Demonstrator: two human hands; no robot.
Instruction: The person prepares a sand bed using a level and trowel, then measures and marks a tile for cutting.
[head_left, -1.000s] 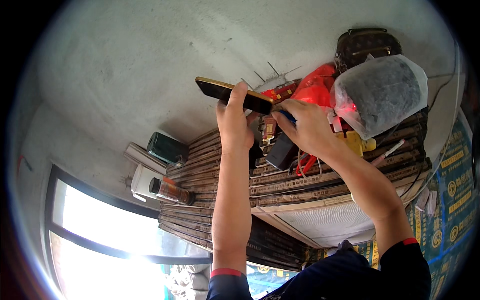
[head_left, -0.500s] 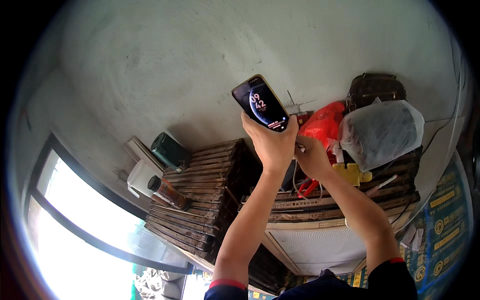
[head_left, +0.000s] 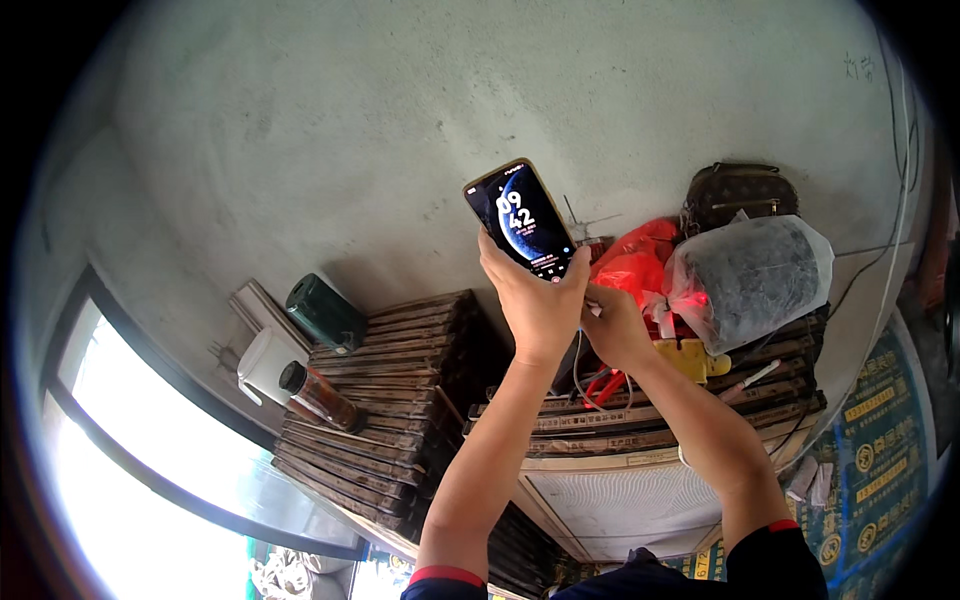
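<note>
A smartphone point(head_left: 522, 218) in a yellowish case, its screen lit with a dark planet picture and a clock, stands tilted in front of the wall. My left hand point(head_left: 532, 305) is closed around its lower end. Just to the right, my right hand point(head_left: 615, 328) pinches the small pale end of a charging cable point(head_left: 577, 368) close to the phone's bottom edge. The grey cable hangs down from those fingers in a loop. Whether the plug touches the phone is hidden behind my hands.
Stacked box-edged tiles hold a red plastic bag point(head_left: 640, 262), a plastic-wrapped dark bundle point(head_left: 755, 285), a brown bag point(head_left: 740, 195), a yellow object point(head_left: 690, 362) and red-handled tool point(head_left: 603, 388). On the left stack are a green container point(head_left: 327, 313), white pitcher point(head_left: 268, 362) and bottle point(head_left: 322, 397).
The whole view has shifted slightly, with the stacks and items now a little lower and further left. Both hands keep their holds on the phone and the cable.
</note>
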